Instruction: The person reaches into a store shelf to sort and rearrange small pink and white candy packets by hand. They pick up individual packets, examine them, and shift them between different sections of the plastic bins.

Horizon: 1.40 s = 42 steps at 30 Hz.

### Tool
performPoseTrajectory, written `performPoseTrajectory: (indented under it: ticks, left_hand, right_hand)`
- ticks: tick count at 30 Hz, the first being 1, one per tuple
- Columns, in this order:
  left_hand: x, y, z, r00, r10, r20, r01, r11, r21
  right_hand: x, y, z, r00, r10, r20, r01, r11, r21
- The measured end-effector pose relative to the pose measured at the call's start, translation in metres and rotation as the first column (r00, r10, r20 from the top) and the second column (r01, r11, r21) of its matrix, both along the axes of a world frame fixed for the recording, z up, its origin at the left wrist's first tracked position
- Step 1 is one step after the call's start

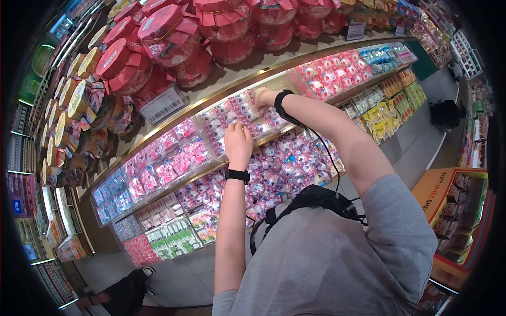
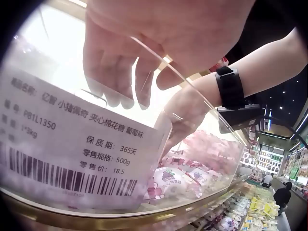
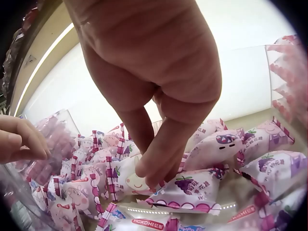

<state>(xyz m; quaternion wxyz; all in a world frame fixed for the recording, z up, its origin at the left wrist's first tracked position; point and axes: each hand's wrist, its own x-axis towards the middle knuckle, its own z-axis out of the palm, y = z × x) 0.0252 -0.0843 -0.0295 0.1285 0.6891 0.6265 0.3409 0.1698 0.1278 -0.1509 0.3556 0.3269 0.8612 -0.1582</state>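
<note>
My right hand [image 1: 265,98] reaches down into a clear-walled bin of wrapped grape marshmallows. In the right wrist view its bent fingers [image 3: 163,151] come together with the thumb at the end of one marshmallow packet [image 3: 190,190], pinching it. White wrappers with pink trim and grape pictures lie around it, such as another packet [image 3: 276,168] to the right. My left hand [image 1: 239,139] is at the bin's front edge, its fingers hanging loosely over the clear front wall. Below those fingers a printed price label [image 2: 72,144] stands on that wall. The left hand holds nothing.
Pink-lidded jars [image 1: 168,34] crowd the shelf above, with a price tag [image 1: 162,104] at its edge. Bins of pink packets [image 1: 168,152] and red-white packets [image 1: 332,73] flank this one. More wrapped sweets [image 1: 284,163] fill the lower tier. An orange display case [image 1: 429,195] stands at right.
</note>
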Motion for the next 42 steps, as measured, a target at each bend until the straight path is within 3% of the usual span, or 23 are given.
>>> performPoseTrajectory:
  ticks: [1, 2, 3, 4, 5, 7, 9, 10, 11, 13, 14, 17, 19, 20, 23, 25, 27, 33, 35, 39, 42]
  left_hand:
    - [0.000, 0.001, 0.000, 1.000, 0.001, 0.002, -0.001, 1.000, -0.003]
    - [0.000, 0.000, 0.000, 1.000, -0.001, 0.003, 0.001, 1.000, 0.027]
    - [0.000, -0.001, 0.000, 1.000, -0.005, 0.004, 0.004, 0.998, 0.056]
    - [0.000, 0.000, 0.001, 1.000, -0.008, 0.008, 0.008, 0.999, 0.048]
    - [0.000, 0.000, 0.003, 1.000, -0.010, 0.009, 0.010, 0.998, 0.059]
    - [0.000, -0.002, 0.003, 1.000, -0.017, 0.009, 0.016, 0.998, 0.053]
    - [0.001, -0.001, 0.003, 1.000, 0.011, -0.005, -0.011, 0.999, 0.032]
    - [0.001, -0.001, 0.003, 1.000, 0.005, -0.013, -0.005, 1.000, 0.030]
    - [0.000, 0.000, 0.002, 1.000, 0.001, -0.011, 0.000, 1.000, 0.017]
    - [0.000, -0.001, 0.003, 1.000, -0.011, -0.024, 0.012, 0.999, 0.035]
    - [0.000, -0.001, 0.004, 0.999, -0.021, -0.030, 0.022, 0.998, 0.051]
    - [0.000, -0.001, 0.003, 0.997, -0.001, -0.071, 0.004, 0.999, 0.040]
    - [0.002, 0.001, 0.000, 0.993, 0.010, -0.116, -0.005, 0.999, 0.046]
    - [0.002, 0.003, -0.002, 0.986, 0.025, -0.166, -0.018, 0.999, 0.041]
    - [0.004, 0.002, -0.004, 0.973, 0.017, -0.230, -0.011, 1.000, 0.024]
    - [0.003, 0.002, -0.005, 0.974, 0.004, -0.227, 0.002, 1.000, 0.022]
    - [0.002, 0.002, -0.005, 0.976, -0.003, -0.216, 0.005, 1.000, 0.005]
    - [-0.002, 0.004, -0.002, 0.984, -0.002, -0.178, -0.009, 0.998, -0.061]
    - [-0.007, 0.009, -0.001, 0.996, -0.086, 0.033, 0.091, 0.978, -0.188]
    - [-0.012, 0.021, 0.022, 0.983, -0.169, 0.073, 0.183, 0.945, -0.272]
    - [-0.004, 0.031, 0.041, 0.971, -0.237, 0.027, 0.233, 0.921, -0.313]
  right_hand:
    - [0.005, -0.009, 0.012, 0.903, -0.429, -0.031, 0.425, 0.901, -0.090]
    - [0.001, -0.025, 0.041, 0.902, -0.431, -0.026, 0.427, 0.899, -0.094]
    - [-0.006, -0.047, 0.088, 0.740, -0.656, -0.150, 0.639, 0.755, -0.149]
    - [-0.008, -0.062, 0.123, 0.508, -0.825, -0.249, 0.796, 0.559, -0.230]
    - [-0.001, -0.070, 0.132, 0.409, -0.806, -0.428, 0.797, 0.544, -0.262]
    - [0.005, -0.085, 0.149, 0.278, -0.740, -0.612, 0.756, 0.562, -0.336]
    - [0.012, -0.111, 0.172, 0.415, -0.455, -0.788, 0.673, 0.736, -0.071]
    - [0.018, -0.110, 0.163, 0.598, -0.352, -0.720, 0.548, 0.835, 0.047]
    - [0.022, -0.117, 0.163, 0.598, -0.364, -0.714, 0.552, 0.833, 0.037]
    - [0.030, -0.134, 0.165, 0.826, -0.232, -0.514, 0.347, 0.927, 0.140]
    - [0.034, -0.142, 0.166, 0.825, -0.246, -0.508, 0.353, 0.927, 0.126]
    - [0.043, -0.161, 0.184, 0.600, -0.345, -0.722, 0.486, 0.874, -0.014]
    - [0.047, -0.193, 0.199, 0.588, -0.427, -0.687, 0.365, 0.898, -0.246]
    - [0.048, -0.209, 0.190, 0.711, -0.381, -0.591, 0.321, 0.924, -0.209]
    - [0.055, -0.256, 0.151, 0.845, -0.452, -0.285, 0.432, 0.892, -0.133]
    - [0.071, -0.276, 0.101, 0.760, -0.539, -0.363, 0.545, 0.833, -0.095]
    - [0.080, -0.292, 0.061, 0.738, -0.525, -0.423, 0.547, 0.833, -0.080]
    - [0.069, -0.296, 0.044, 0.753, -0.441, -0.488, 0.532, 0.845, 0.058]
    - [0.069, -0.292, 0.035, 0.764, -0.433, -0.479, 0.514, 0.857, 0.045]
    - [0.074, -0.290, 0.036, 0.735, -0.405, -0.544, 0.490, 0.872, 0.013]
    - [0.085, -0.290, 0.045, 0.632, -0.451, -0.630, 0.520, 0.850, -0.087]
